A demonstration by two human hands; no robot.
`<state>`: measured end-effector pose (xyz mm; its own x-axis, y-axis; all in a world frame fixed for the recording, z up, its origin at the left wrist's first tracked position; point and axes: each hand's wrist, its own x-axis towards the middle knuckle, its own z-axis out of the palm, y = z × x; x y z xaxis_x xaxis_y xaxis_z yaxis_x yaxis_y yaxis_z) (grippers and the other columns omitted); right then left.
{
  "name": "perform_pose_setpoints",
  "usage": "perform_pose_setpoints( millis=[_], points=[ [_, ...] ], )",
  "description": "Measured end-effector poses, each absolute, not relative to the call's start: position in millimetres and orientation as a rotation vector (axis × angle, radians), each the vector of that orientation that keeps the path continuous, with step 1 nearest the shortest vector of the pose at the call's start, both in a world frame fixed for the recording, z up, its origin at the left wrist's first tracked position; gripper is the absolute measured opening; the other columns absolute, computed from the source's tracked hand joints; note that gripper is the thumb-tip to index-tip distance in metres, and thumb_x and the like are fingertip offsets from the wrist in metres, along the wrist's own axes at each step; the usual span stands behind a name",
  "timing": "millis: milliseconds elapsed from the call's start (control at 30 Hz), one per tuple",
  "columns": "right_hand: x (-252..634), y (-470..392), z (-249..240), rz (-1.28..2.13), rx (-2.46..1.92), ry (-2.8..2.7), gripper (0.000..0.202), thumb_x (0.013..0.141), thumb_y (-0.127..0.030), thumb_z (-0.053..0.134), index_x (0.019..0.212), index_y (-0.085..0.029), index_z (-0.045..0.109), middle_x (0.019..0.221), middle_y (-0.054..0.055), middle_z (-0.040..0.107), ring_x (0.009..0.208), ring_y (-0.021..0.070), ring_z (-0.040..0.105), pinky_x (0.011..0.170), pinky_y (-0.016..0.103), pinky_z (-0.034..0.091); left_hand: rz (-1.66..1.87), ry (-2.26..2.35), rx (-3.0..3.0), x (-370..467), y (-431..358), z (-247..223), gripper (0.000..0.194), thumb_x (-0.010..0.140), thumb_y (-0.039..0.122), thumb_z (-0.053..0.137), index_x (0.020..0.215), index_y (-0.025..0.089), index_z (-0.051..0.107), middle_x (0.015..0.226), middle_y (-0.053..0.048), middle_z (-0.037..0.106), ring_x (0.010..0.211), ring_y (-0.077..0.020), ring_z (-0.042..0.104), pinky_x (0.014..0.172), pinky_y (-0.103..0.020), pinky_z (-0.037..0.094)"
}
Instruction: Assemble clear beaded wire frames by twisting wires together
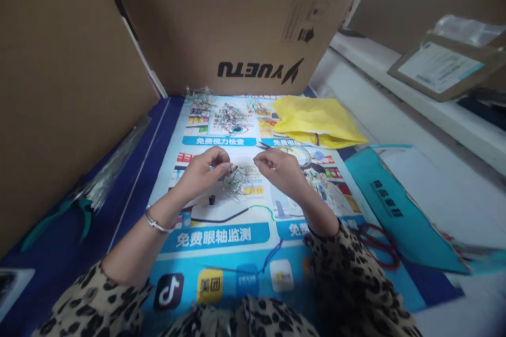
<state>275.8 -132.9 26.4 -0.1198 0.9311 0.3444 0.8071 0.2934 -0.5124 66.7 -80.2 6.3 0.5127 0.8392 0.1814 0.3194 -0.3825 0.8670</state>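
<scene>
My left hand (207, 171) is closed in a pinch, its thumb and forefinger on a tangle of thin wires (240, 180) with small green and red bits. The tangle spreads rightward from the fingertips, just above the printed sheet. To its right, my right hand (281, 169) is closed too, thumb against forefinger. What lies between those fingers, if anything, is too small to make out. A dark pointed tip (264, 145) shows just behind the right hand, beside a thin pale coil (300, 155).
More wire tangles (231, 115) lie at the back, near a yellow bag (316, 118). Teal-handled pliers (85, 216) and clear plastic (114, 168) are at left. Red-handled scissors (380, 246) and a teal packet (399, 205) lie at right. Cardboard (237, 21) walls the far side.
</scene>
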Motion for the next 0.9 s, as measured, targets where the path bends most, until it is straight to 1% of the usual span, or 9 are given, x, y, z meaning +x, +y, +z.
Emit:
perform_pose_setpoints(
  millis=[133,233,300,400,500,600,767,900],
  points=[
    [285,-153,31,0.33,-1.61,-2.23,0.017,0.08,-0.015,0.052,0.072,-0.02,0.066,0.071,0.0,0.065,0.068,0.0131,0.056,0.061,0.024,0.037,0.741,0.942,2.036,66,-81,10,0.013,0.081,0.03,0.056,0.077,0.017,0.056,0.069,0.001,0.062,0.067,-0.0118,0.057,0.064,-0.024,0.041],
    [290,-176,25,0.389,-1.688,-2.435,0.017,0.08,-0.016,0.054,0.069,-0.02,0.066,0.069,0.0,0.065,0.064,0.0138,0.056,0.055,0.025,0.033,0.694,0.961,2.097,66,-83,13,0.013,0.081,0.03,0.056,0.078,0.017,0.057,0.069,0.001,0.063,0.065,-0.0114,0.057,0.063,-0.023,0.04],
    [293,-192,18,0.412,-1.742,-2.496,0.014,0.08,-0.018,0.056,0.071,-0.021,0.066,0.071,0.001,0.066,0.066,0.015,0.056,0.054,0.025,0.032,0.676,0.961,2.119,65,-83,15,0.012,0.081,0.03,0.055,0.079,0.018,0.057,0.07,0.001,0.063,0.065,-0.0114,0.057,0.062,-0.023,0.04],
    [294,-209,8,0.403,-1.851,-2.49,0.01,0.081,-0.02,0.058,0.081,-0.02,0.068,0.08,0.005,0.068,0.074,0.0182,0.059,0.059,0.026,0.036,0.644,0.942,2.145,64,-84,16,0.011,0.081,0.028,0.053,0.081,0.018,0.057,0.072,0.001,0.065,0.067,-0.0119,0.058,0.064,-0.023,0.041],
    [292,-218,1,0.357,-1.928,-2.468,0.014,0.084,-0.022,0.056,0.092,-0.018,0.067,0.09,0.008,0.067,0.085,0.0209,0.059,0.067,0.028,0.04,0.597,0.954,2.183,62,-85,19,0.013,0.079,0.028,0.053,0.085,0.018,0.059,0.076,0.0,0.066,0.071,-0.0132,0.059,0.064,-0.023,0.041],
    [286,-222,-5,0.274,-1.963,-2.479,0.018,0.086,-0.025,0.053,0.097,-0.017,0.065,0.095,0.009,0.065,0.092,0.0219,0.057,0.074,0.029,0.041,0.534,0.967,2.193,58,-86,26,0.016,0.08,0.023,0.048,0.092,0.019,0.058,0.081,-0.001,0.066,0.075,-0.0146,0.061,0.065,-0.024,0.042],
    [275,-224,-18,0.064,-2.022,-2.533,0.014,0.087,-0.02,0.049,0.092,-0.015,0.062,0.09,0.009,0.062,0.089,0.0232,0.055,0.075,0.032,0.04,0.473,0.954,2.135,48,-89,37,0.025,0.077,0.014,0.038,0.097,0.02,0.052,0.09,-0.002,0.065,0.082,-0.0149,0.064,0.068,-0.025,0.043],
    [273,-222,-28,-0.04,-2.016,-2.547,0.016,0.088,-0.016,0.046,0.09,-0.014,0.062,0.089,0.01,0.061,0.088,0.0228,0.054,0.076,0.032,0.039,0.433,0.961,2.19,36,-87,40,0.026,0.078,0.014,0.036,0.1,0.019,0.05,0.091,-0.003,0.064,0.084,-0.0162,0.064,0.068,-0.026,0.044]
  ],
)
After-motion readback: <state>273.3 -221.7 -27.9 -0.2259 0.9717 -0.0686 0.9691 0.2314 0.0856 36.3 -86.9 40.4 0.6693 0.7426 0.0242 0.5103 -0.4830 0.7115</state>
